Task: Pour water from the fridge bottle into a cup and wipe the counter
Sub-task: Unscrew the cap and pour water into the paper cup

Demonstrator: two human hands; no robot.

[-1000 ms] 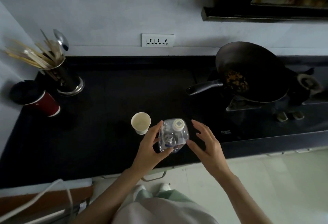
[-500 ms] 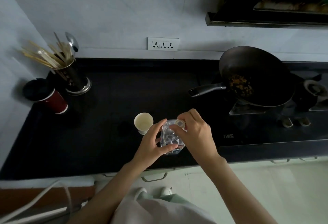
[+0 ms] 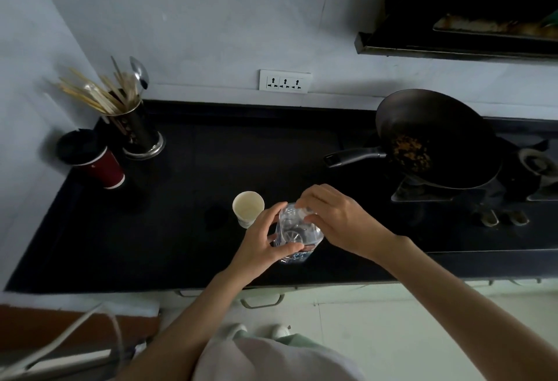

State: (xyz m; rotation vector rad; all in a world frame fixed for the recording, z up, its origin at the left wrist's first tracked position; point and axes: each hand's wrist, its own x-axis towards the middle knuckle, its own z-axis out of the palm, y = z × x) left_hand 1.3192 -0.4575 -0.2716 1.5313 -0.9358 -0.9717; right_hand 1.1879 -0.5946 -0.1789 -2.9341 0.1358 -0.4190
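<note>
While my left hand (image 3: 262,243) wraps its fingers and thumb round the body of the clear water bottle (image 3: 297,234), my right hand (image 3: 335,217) curls over the top of it, fingertips pinching at the cap; the cap itself is mostly hidden under my fingers, so I cannot tell whether it is loose or tight. I take the bottle as my landmark: it stands upright on the black counter (image 3: 181,223), near the front edge. Just beside it, to the left and slightly behind, sits the white paper cup (image 3: 248,207), open and upright, close to my left fingers but not touching the bottle as far as I can see. Well behind the bottle to the right, a dark wok (image 3: 434,136) rests on the stove with brown food scraps inside, its handle (image 3: 354,157) pointing back towards the bottle. Far to the left and behind stand a red cup (image 3: 104,166) with a black lid and, next to it, a metal holder (image 3: 142,133) full of chopsticks and a spoon. Straight behind the bottle, on the wall, is a white socket strip (image 3: 284,81).
</note>
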